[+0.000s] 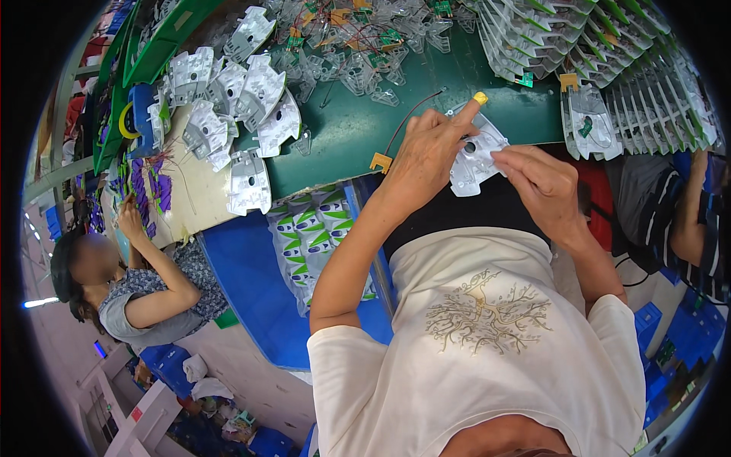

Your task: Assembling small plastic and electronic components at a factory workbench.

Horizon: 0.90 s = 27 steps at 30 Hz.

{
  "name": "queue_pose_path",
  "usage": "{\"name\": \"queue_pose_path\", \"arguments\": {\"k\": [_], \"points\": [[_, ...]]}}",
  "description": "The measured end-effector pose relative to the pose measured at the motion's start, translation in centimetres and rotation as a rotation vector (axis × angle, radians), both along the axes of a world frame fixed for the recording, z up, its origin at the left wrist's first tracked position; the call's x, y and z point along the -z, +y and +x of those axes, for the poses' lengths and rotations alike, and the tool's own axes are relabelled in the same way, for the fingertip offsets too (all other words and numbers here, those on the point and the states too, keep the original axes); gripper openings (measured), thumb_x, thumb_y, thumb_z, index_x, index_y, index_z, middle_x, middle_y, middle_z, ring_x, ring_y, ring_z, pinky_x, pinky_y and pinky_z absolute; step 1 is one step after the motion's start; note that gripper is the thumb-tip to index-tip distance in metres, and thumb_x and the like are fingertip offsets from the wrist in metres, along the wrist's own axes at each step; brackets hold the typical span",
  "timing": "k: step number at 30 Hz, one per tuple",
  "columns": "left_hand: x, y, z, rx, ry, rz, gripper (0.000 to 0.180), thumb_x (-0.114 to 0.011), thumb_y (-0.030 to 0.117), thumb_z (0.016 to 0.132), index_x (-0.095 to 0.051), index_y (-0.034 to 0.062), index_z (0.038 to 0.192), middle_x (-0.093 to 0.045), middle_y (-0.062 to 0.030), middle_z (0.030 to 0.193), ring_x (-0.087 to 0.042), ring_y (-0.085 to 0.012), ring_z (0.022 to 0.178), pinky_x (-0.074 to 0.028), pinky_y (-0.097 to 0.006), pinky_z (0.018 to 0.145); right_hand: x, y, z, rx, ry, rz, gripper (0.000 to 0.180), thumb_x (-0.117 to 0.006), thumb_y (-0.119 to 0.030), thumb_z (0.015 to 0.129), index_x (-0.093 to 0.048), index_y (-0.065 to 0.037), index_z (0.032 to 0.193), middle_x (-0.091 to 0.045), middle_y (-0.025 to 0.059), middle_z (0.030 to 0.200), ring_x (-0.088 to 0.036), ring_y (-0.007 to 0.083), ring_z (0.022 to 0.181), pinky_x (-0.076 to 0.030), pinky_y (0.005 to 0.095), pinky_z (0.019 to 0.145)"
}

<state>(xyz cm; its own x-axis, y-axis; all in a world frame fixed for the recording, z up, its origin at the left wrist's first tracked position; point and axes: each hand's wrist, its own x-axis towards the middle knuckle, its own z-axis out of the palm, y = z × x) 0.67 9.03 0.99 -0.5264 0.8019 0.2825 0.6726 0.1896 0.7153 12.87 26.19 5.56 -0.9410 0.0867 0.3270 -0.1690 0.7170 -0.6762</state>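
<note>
A white moulded plastic shell [477, 161] with a dark round hole is held at the table's near edge, in front of my body. My left hand [428, 148] grips it from the left. Yellow wrapping covers the tip of one raised left finger. My right hand [542, 181] is closed at the shell's right edge, thumb and fingers pinched together; anything small between them is hidden. Just left of my left hand lies a mustard-coloured part [381, 162] with a thin dark red wire running up the green tabletop [346, 141].
Similar white shells [260, 91] are heaped at the left. Clear plastic pieces [365, 72] and small green boards lie at the back. Stacked shells [647, 114] stand at the right. A blue bin [251, 282] holds bagged parts. Other people sit at the left and right.
</note>
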Motion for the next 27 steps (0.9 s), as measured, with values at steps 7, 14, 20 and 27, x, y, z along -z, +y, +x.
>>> {"name": "queue_pose_path", "arguments": {"k": [7, 14, 20, 27], "points": [[0.1, -0.2, -0.1, 0.012, -0.023, 0.042, 0.07, -0.058, -0.008, 0.086, -0.035, 0.0075, 0.151, -0.071, -0.0036, 0.11, -0.054, -0.0266, 0.094, -0.04, -0.04, 0.094, 3.0, -2.0, 0.6, 0.051, 0.166, 0.017, 0.02, -0.075, 0.005, 0.077, -0.072, 0.0, 0.095, -0.07, 0.0129, 0.086, -0.07, 0.0247, 0.073, -0.056, 0.0307, 0.061], [0.2, -0.2, -0.2, 0.009, -0.025, 0.035, 0.067, -0.05, -0.01, 0.089, -0.033, 0.0065, 0.151, -0.07, -0.0041, 0.111, -0.052, -0.0274, 0.093, -0.04, -0.04, 0.095, 3.3, -1.7, 1.8, 0.141, 0.138, -0.184, 0.019, -0.075, 0.007, 0.078, -0.072, -0.001, 0.095, -0.069, 0.01, 0.089, -0.065, 0.0131, 0.064, -0.049, 0.0234, 0.052], [0.2, -0.1, -0.2, -0.003, 0.0, 0.025, 0.059, -0.049, -0.007, 0.091, -0.036, 0.0013, 0.148, -0.071, -0.0047, 0.112, -0.052, -0.0281, 0.094, -0.039, -0.039, 0.094, 3.9, 0.3, 2.5, 0.274, 0.107, -0.123, 0.018, -0.075, 0.001, 0.082, -0.067, -0.001, 0.098, -0.062, 0.0048, 0.07, -0.054, 0.0069, 0.051, -0.04, 0.0214, 0.046], [-0.4, 0.5, 0.6, -0.031, 0.01, 0.049, 0.054, -0.049, -0.011, 0.09, -0.043, -0.001, 0.143, -0.071, -0.0076, 0.11, -0.054, -0.0263, 0.091, -0.045, -0.037, 0.087, 6.1, 0.3, 2.6, 0.309, -0.035, -0.371, 0.017, -0.063, -0.001, 0.092, -0.053, -0.002, 0.105, -0.062, 0.0092, 0.071, -0.063, 0.0122, 0.061, -0.048, 0.0269, 0.053]]}}
